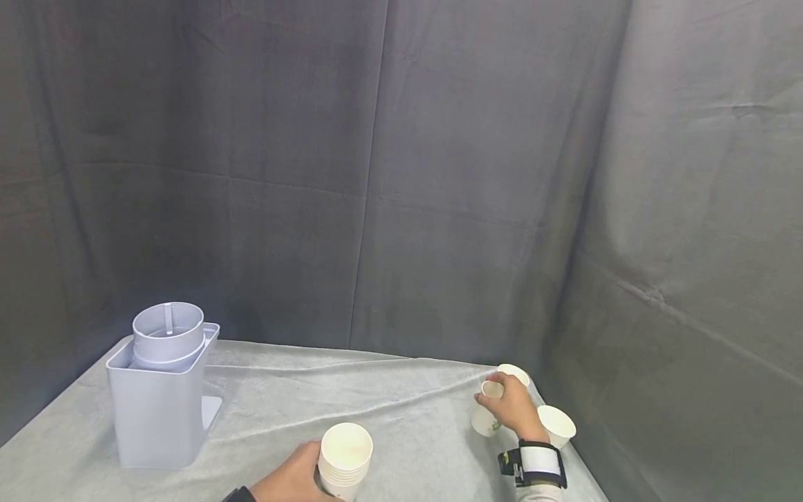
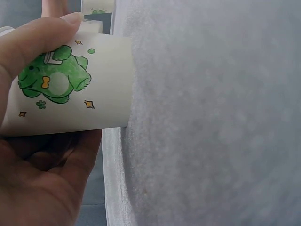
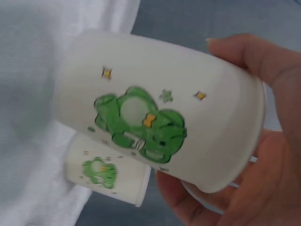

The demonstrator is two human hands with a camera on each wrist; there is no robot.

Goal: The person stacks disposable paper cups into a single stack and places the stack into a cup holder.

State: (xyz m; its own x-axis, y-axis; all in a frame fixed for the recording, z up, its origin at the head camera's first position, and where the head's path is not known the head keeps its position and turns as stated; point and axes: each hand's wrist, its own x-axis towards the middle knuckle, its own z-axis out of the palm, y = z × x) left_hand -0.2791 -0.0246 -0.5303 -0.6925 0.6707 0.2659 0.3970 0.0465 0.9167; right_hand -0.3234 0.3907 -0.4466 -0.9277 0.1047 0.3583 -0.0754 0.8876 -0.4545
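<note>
My left hand (image 1: 293, 478) grips a stack of white paper cups (image 1: 346, 450) near the table's front, mouths facing up. In the left wrist view, thumb and fingers lie on either side of the stack's outer cup (image 2: 110, 80), which carries a green cartoon bear and small yellow stars. Over at the right, my right hand (image 1: 516, 406) holds a single paper cup (image 1: 483, 420) by its upper part. The right wrist view shows the same bear print on that cup (image 3: 141, 108), thumb on one side and fingers on the other. Its far side is hidden.
Two more paper cups stand by the right hand: one behind it (image 1: 517, 374), one near the wrist (image 1: 557, 422) at the table's right edge. A pale plastic bin (image 1: 153, 418) with a round container (image 1: 168, 345) in its top stands at left. Grey curtains (image 1: 439, 174) enclose the table.
</note>
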